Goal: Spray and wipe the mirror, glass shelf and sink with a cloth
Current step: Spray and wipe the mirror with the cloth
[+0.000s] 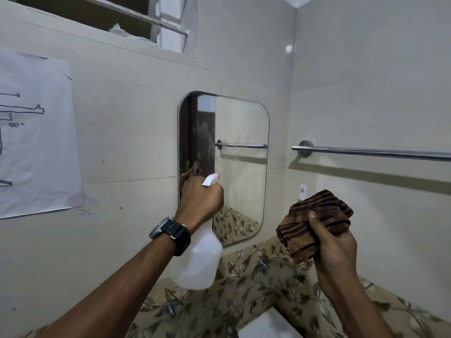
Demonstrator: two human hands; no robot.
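A rounded rectangular mirror (240, 154) hangs on the cream tiled wall ahead. My left hand (199, 201), with a dark watch on the wrist, grips a white spray bottle (199, 259) by its neck; the nozzle points at the mirror's lower left part. My right hand (333, 242) is raised to the right of the mirror, closed on a bunched brown striped cloth (314, 222). Below the mirror runs a glass shelf (244, 276) on two metal brackets, seen through to leaf-patterned tiles. A white corner of the sink (266, 325) shows at the bottom edge.
A chrome towel bar (371, 152) runs along the right wall at mirror height. A paper sheet with a drawn diagram (36, 135) is stuck to the wall at left. A window ledge (136, 25) sits high above. A small white socket (302, 191) lies near the corner.
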